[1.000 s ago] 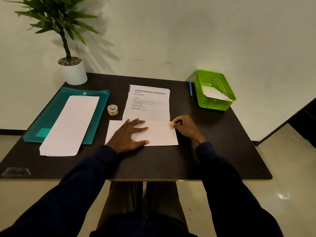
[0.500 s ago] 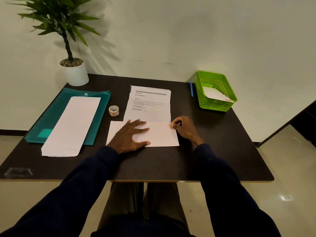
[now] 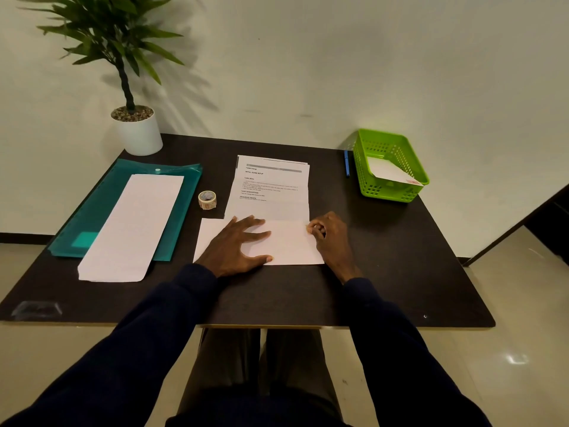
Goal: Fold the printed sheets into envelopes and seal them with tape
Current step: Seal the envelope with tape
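The printed sheet (image 3: 272,192) looks thin, light and bendy, so it could slide; I would hold it by its edges. It is white with small black words, bottom part folded up, on the dark table (image 3: 385,288). The left hand (image 3: 237,248) presses flat on it, fingers wide. The right hand (image 3: 331,237) pinches its right edge.

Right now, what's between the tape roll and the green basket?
In the head view, the printed sheets lie between the tape roll and the green basket, with a blue pen just left of the basket.
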